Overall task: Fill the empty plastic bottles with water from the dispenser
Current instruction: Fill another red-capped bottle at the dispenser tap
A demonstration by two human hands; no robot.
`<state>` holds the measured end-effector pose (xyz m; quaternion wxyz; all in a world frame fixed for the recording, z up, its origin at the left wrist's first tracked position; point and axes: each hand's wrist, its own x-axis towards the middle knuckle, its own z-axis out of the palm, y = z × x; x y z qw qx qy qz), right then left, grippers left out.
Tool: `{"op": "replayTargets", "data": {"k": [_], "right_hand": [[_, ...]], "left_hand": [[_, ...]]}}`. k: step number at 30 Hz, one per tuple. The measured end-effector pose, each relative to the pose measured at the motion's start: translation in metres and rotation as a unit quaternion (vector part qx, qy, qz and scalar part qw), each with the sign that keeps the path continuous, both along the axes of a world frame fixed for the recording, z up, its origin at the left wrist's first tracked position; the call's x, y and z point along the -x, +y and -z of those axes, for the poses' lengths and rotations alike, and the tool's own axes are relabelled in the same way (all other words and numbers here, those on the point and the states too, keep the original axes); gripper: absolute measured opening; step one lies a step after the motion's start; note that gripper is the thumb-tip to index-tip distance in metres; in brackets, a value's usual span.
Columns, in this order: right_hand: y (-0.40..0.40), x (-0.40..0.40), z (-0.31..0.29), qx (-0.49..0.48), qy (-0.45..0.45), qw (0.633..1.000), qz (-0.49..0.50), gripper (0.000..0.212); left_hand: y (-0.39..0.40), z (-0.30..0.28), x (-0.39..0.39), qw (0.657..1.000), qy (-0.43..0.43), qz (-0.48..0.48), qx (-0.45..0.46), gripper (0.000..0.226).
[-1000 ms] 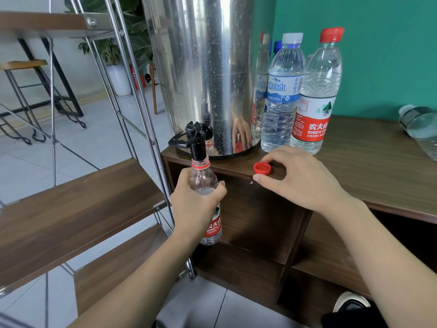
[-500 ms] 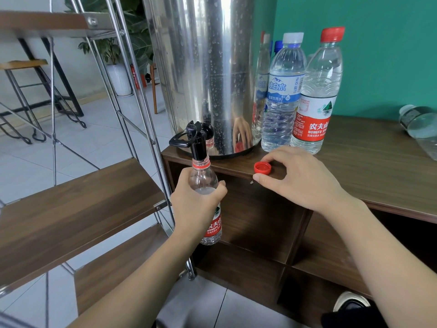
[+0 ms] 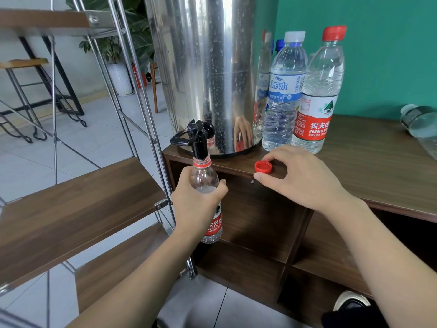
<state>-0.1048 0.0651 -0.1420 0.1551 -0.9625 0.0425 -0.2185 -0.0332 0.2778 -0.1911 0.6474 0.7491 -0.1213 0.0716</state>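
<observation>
Dispenser (image 3: 208, 67) top cut off; right-edge bottle (image 3: 423, 129) cropped.

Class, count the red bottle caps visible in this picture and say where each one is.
2: a loose cap on the cabinet top by the right hand, another screwed on the red-labelled bottle beside the dispenser. Others may be hidden.

- Dispenser (image 3: 208, 67) stands on the cabinet's (image 3: 378, 162) left end, its tap (image 3: 197, 138) overhanging the front edge.
- Bottle (image 3: 204, 183) sits under the tap, in the left hand (image 3: 196, 207).
- Cap (image 3: 263, 166) lies on the cabinet — right hand (image 3: 300, 178) at it.
- Three bottles (image 3: 283, 95) stand right of the dispenser.
</observation>
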Motion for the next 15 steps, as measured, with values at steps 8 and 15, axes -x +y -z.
{"op": "replayTargets", "data": {"k": [8,15], "right_hand": [[0.0001,-0.0001,0.0008,-0.006,-0.004,1.000,-0.001,0.040],[0.0006,-0.0001,0.0002,-0.004,-0.004,1.000,-0.001,0.042]], "left_hand": [[0.0001,-0.0001,-0.0001,1.000,-0.001,-0.005,-0.001,0.033],[0.0001,-0.0003,0.0004,1.000,-0.002,0.000,-0.002,0.033]]}}
